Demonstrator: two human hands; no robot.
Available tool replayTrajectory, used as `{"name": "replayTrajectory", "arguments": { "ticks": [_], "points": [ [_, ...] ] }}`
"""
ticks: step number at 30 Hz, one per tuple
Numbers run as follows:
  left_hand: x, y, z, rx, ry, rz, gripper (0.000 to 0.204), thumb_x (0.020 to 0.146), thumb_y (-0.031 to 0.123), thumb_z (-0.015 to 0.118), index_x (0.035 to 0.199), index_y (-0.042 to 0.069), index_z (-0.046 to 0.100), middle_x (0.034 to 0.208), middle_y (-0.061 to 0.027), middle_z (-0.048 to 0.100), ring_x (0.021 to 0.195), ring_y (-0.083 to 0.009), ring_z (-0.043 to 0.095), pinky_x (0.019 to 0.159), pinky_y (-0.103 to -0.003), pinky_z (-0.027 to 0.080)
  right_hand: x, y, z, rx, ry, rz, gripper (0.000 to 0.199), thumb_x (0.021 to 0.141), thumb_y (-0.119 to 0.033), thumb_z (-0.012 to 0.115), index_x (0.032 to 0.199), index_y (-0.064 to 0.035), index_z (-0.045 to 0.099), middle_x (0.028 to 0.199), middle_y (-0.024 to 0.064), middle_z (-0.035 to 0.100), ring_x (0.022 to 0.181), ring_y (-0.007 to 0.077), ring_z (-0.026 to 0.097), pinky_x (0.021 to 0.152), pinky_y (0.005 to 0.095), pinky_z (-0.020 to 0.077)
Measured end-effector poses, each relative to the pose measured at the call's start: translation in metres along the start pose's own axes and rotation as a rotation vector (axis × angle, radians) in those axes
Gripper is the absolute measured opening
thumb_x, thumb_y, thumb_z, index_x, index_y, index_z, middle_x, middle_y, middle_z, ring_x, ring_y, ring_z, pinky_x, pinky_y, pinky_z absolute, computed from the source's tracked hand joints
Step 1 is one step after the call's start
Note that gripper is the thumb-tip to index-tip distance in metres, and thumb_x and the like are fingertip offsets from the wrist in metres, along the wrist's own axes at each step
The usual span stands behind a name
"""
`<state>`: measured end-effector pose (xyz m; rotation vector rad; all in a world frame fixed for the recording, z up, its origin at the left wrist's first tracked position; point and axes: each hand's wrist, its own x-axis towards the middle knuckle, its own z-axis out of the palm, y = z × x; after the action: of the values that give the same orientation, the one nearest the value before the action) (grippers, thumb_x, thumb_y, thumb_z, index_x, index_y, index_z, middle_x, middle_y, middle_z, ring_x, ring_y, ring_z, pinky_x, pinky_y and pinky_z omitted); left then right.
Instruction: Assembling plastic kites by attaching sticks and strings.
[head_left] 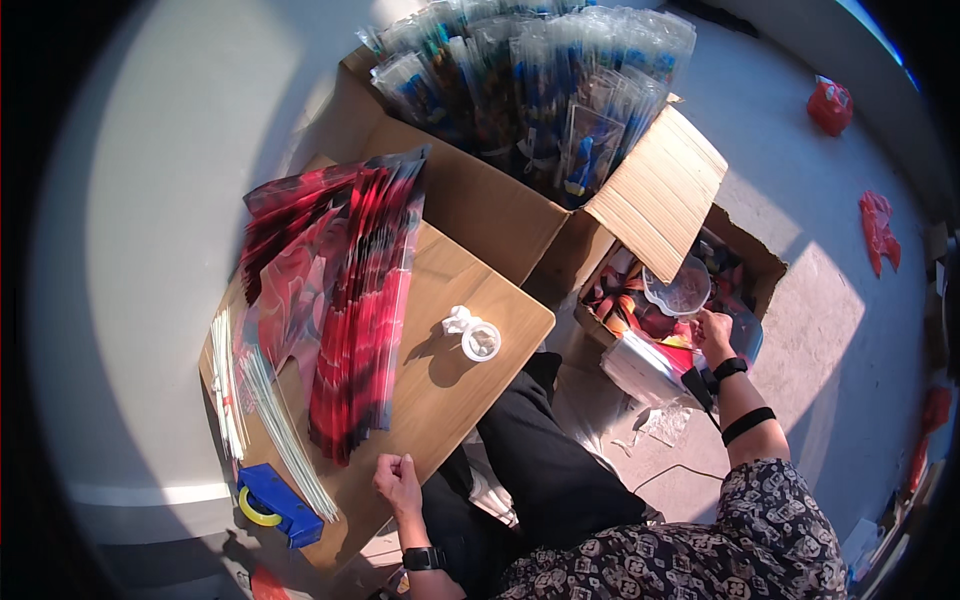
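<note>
My left hand [400, 487] is at the table's near edge, its fingers curled together with nothing visible in them. It is closest to the fanned stack of red and black printed sheets [365, 300]. My right hand [713, 333] reaches over a cardboard box on the right, fingers closed beside the rim of a clear plastic tub [680, 288]. Whatever those fingers may pinch is too small to make out. Red, orange and dark printed pieces [622, 300] fill the box around the tub. A pile of white plastic bags or sheets [645, 368] is just below this hand.
On the wooden table [480, 265] lie bundles of white sticks [285, 430], a blue tape dispenser [283, 507] with yellow tape, and a small white cup [481, 341] beside crumpled white tissue. Behind stands a large carton [480, 205] of plastic-wrapped items. Red bags [829, 106] lie on the floor.
</note>
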<state>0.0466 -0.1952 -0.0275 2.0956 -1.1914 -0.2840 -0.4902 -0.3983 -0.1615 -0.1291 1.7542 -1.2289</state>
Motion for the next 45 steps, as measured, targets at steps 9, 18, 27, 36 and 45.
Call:
{"name": "replayTrajectory", "arguments": {
  "ticks": [9, 18, 27, 36, 45],
  "points": [
    [0.022, 0.032, -0.012, -0.020, 0.141, 0.092, 0.008, 0.080, 0.004, 0.061, 0.080, 0.002, 0.054, 0.067, -0.0106, 0.056, 0.059, -0.0236, 0.056, 0.056, -0.034, 0.044, -0.173, -0.014, 0.039, -0.413, -0.560, -0.571, 0.013, 0.086, -0.013, 0.063, 0.080, -0.0033, 0.058, 0.062, -0.0018, 0.056, 0.051, 0.0027, 0.047, 0.045, 0.0182, 0.0358],
    [0.018, 0.036, 0.022, 0.005, -0.008, 0.322, 0.030, 0.078, 0.003, 0.060, 0.105, -0.001, 0.050, 0.106, -0.0188, 0.050, 0.102, -0.0357, 0.048, 0.089, -0.044, 0.040, -0.297, -0.012, 0.212, -1.256, -0.678, -1.365, 0.083, 0.073, -0.041, 0.071, 0.142, -0.0248, 0.027, 0.142, 0.0218, 0.030, 0.120, 0.0361, 0.042, 0.092, 0.0457, 0.0374],
    [0.016, 0.028, 0.028, 0.125, 0.019, 0.388, 0.026, 0.080, 0.009, 0.057, 0.103, -0.001, 0.051, 0.107, -0.0172, 0.050, 0.101, -0.0349, 0.048, 0.088, -0.044, 0.040, -0.250, 0.021, 0.196, -0.970, -0.695, -1.589, 0.035, 0.075, -0.014, 0.061, 0.107, -0.0066, 0.051, 0.099, 0.0135, 0.050, 0.094, 0.0303, 0.049, 0.081, 0.0395, 0.0416],
    [0.015, 0.033, 0.030, 0.134, 0.021, 0.387, 0.024, 0.081, 0.006, 0.055, 0.103, -0.002, 0.050, 0.109, -0.0179, 0.049, 0.103, -0.0342, 0.048, 0.090, -0.043, 0.040, -0.109, -0.025, 0.020, -1.050, -0.028, -0.827, 0.041, 0.073, -0.020, 0.070, 0.107, -0.0075, 0.052, 0.099, 0.0211, 0.053, 0.094, 0.0382, 0.054, 0.081, 0.0445, 0.0446],
    [0.016, 0.030, 0.027, 0.190, 0.017, 0.357, 0.026, 0.081, 0.011, 0.055, 0.103, -0.002, 0.051, 0.108, -0.0186, 0.049, 0.101, -0.0352, 0.048, 0.089, -0.045, 0.040, 0.016, -0.019, 0.054, -1.048, 0.090, -0.700, 0.063, 0.062, -0.022, 0.081, 0.117, -0.0080, 0.053, 0.111, 0.0210, 0.052, 0.103, 0.0374, 0.054, 0.087, 0.0429, 0.0462]
  ]
}}
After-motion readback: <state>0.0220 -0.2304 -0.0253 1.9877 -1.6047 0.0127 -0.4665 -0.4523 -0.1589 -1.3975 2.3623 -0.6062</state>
